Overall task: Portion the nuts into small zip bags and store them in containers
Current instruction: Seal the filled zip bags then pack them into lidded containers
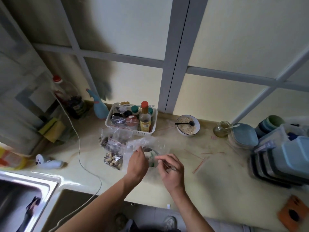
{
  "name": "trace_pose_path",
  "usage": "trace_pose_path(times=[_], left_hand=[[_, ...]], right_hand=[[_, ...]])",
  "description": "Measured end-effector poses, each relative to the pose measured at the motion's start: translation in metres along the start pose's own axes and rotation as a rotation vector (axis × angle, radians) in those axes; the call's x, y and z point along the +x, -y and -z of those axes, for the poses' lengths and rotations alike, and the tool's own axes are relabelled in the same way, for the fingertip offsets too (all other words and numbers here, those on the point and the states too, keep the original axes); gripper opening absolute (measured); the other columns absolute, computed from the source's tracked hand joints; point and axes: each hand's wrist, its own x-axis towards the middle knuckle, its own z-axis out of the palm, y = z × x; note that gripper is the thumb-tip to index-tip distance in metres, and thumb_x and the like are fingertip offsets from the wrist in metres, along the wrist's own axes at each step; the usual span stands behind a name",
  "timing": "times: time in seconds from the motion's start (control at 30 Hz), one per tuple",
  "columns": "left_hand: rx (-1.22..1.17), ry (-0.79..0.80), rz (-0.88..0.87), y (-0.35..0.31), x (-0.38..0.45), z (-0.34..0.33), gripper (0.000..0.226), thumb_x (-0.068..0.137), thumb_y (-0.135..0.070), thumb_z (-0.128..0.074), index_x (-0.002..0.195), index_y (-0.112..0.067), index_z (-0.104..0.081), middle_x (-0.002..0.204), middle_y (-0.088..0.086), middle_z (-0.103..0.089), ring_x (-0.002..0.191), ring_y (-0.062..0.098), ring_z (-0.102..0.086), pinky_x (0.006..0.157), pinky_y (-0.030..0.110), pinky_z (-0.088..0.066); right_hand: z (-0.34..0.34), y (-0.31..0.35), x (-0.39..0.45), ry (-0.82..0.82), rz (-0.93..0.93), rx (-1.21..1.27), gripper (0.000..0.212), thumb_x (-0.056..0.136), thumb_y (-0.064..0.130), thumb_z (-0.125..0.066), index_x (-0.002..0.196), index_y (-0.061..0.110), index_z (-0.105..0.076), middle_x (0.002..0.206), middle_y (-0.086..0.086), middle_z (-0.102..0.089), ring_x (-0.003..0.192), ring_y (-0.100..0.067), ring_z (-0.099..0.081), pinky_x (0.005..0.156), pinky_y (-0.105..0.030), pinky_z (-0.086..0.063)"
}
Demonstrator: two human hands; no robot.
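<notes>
Pale yellow tabletop (209, 178) runs the whole width here, sink at the left end, and basically everything for this job sits in the middle of it. Biggest stuff first: a stack of lidded containers (282, 158) is way off at the right edge, well apart from both hands, so the storing part looks like a long reach for later. Behind the work spot there's a white basket (150, 130) crammed with bottles and jars, and a bowl (197, 129) with a black spoon in it just right of that.

Then the filled zip bags (113, 148) with red seal strips, piled just left of the left hand, nuts showing through the nearest one. So some portions look done already.

The actual thing in play is a clear plastic bag (148, 144), crumpled, between and just beyond both hands. Left hand (138, 163) pinches its near left edge, fingers curled round the film. Right hand (170, 168) is just beside it on the right, fingers curled and pinching what looks like the bag's other edge, though it's blurry and I can't tell for sure. The bag's mouth seems to run left to right between the hands, so my guess is whatever comes next is opening or sealing along that line, both hands about equally near
</notes>
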Motion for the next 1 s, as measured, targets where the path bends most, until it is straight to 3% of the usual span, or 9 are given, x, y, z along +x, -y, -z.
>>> trace_pose_path(times=[0.1, 0.2, 0.3, 0.43, 0.57, 0.67, 0.77, 0.93, 1.0], left_hand=[[-0.092, -0.050, -0.064, 0.006, -0.006, -0.001, 0.048, 0.081, 0.013, -0.042, 0.124, -0.008, -0.053, 0.115, 0.017, -0.067, 0.102, 0.037, -0.063, 0.081, 0.038, -0.047], [-0.014, 0.020, -0.104, 0.019, -0.006, -0.006, 0.044, 0.079, 0.011, -0.042, 0.115, -0.010, -0.057, 0.109, 0.015, -0.067, 0.094, 0.034, -0.061, 0.074, 0.038, -0.047], [0.156, 0.109, -0.117, 0.023, -0.003, -0.006, 0.023, 0.087, -0.009, -0.047, 0.105, -0.008, -0.061, 0.101, 0.016, -0.067, 0.093, 0.036, -0.063, 0.078, 0.041, -0.049], [0.358, 0.191, -0.188, 0.024, 0.001, -0.011, 0.037, 0.090, -0.048, -0.054, 0.111, -0.019, -0.064, 0.108, 0.004, -0.065, 0.100, 0.028, -0.064, 0.085, 0.038, -0.051], [0.409, 0.171, -0.188, 0.021, 0.011, -0.015, 0.027, 0.084, -0.020, -0.050, 0.100, -0.014, -0.070, 0.103, 0.007, -0.067, 0.092, 0.028, -0.067, 0.079, 0.034, -0.051], [0.331, 0.153, -0.165, 0.015, 0.013, -0.012, 0.022, 0.079, -0.020, -0.051, 0.090, -0.013, -0.069, 0.095, 0.008, -0.070, 0.088, 0.028, -0.067, 0.073, 0.032, -0.049], [0.303, 0.127, -0.116, 0.012, 0.014, -0.007, 0.016, 0.080, -0.024, -0.051, 0.078, -0.014, -0.063, 0.090, 0.009, -0.071, 0.083, 0.028, -0.066, 0.068, 0.031, -0.044], [0.416, 0.102, -0.020, 0.017, 0.019, -0.007, 0.039, 0.095, -0.046, -0.045, 0.096, -0.015, -0.070, 0.101, 0.005, -0.071, 0.096, 0.024, -0.068, 0.078, 0.030, -0.047], [0.415, 0.116, 0.009, 0.018, 0.018, -0.013, 0.043, 0.093, -0.050, -0.045, 0.094, -0.016, -0.071, 0.099, 0.004, -0.071, 0.092, 0.023, -0.068, 0.077, 0.030, -0.047]], right_hand=[[-0.004, 0.000, 0.000, -0.020, -0.149, 0.103, 0.023, 0.091, 0.005, -0.062, 0.092, 0.024, -0.076, 0.096, 0.008, -0.068, 0.072, -0.015, -0.073, 0.063, -0.031, -0.058], [0.002, 0.005, -0.003, -0.031, -0.289, 0.246, 0.017, 0.095, 0.005, -0.064, 0.092, 0.017, -0.074, 0.091, -0.005, -0.071, 0.066, -0.023, -0.073, 0.062, -0.027, -0.055], [0.005, 0.010, -0.006, -0.106, -0.380, 0.310, 0.016, 0.094, 0.021, -0.062, 0.092, 0.009, -0.072, 0.077, -0.011, -0.072, 0.064, -0.025, -0.072, 0.059, -0.025, -0.053], [0.010, 0.010, -0.014, -0.279, -0.454, 0.358, 0.018, 0.098, 0.014, -0.057, 0.089, 0.006, -0.070, 0.076, -0.011, -0.072, 0.065, -0.032, -0.071, 0.059, -0.027, -0.051], [0.018, 0.011, -0.027, -0.446, -0.521, 0.391, 0.027, 0.103, -0.002, -0.046, 0.088, 0.002, -0.067, 0.078, -0.012, -0.070, 0.065, -0.032, -0.069, 0.058, -0.029, -0.050], [0.019, 0.009, -0.036, -0.518, -0.592, 0.441, 0.025, 0.102, -0.003, -0.045, 0.092, 0.001, -0.067, 0.085, -0.012, -0.070, 0.066, -0.033, -0.069, 0.060, -0.031, -0.050], [0.011, -0.003, -0.040, -0.494, -0.680, 0.493, 0.023, 0.102, 0.000, -0.047, 0.098, 0.003, -0.070, 0.095, -0.013, -0.072, 0.068, -0.033, -0.071, 0.060, -0.030, -0.050], [-0.010, -0.024, -0.026, -0.371, -0.819, 0.568, 0.021, 0.101, 0.002, -0.052, 0.100, 0.009, -0.072, 0.102, -0.005, -0.077, 0.067, -0.028, -0.073, 0.054, -0.022, -0.050], [-0.015, -0.035, -0.019, -0.306, -0.861, 0.568, 0.020, 0.101, 0.003, -0.052, 0.102, 0.008, -0.072, 0.106, -0.008, -0.077, 0.069, -0.028, -0.073, 0.056, -0.023, -0.049]])
